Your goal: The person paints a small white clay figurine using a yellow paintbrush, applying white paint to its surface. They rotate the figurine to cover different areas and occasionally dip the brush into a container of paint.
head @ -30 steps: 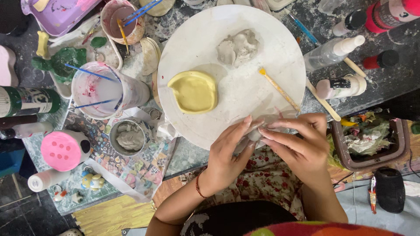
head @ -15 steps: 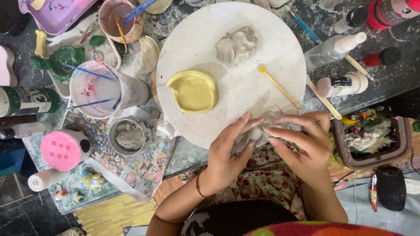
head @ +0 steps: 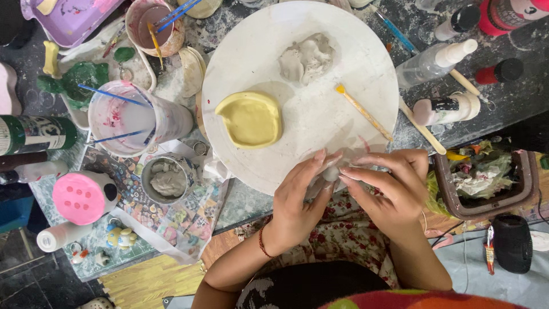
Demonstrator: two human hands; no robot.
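Note:
My left hand and my right hand meet at the near edge of a round white board. Between their fingertips they pinch a small grey piece of clay. A yellow painted clay dish lies on the board's left part. At the far side of the board sits a lump of grey clay. A brush with a yellow tip lies on the board just beyond my right hand.
Left of the board stand a pink-stained plastic cup with blue sticks, a small tin of grey clay and a pink lidded jar. Squeeze bottles lie to the right, with a brown tray of scraps near my right wrist.
My fingers have shifted slightly around the small clay piece, working it between both hands. Nothing else has moved.

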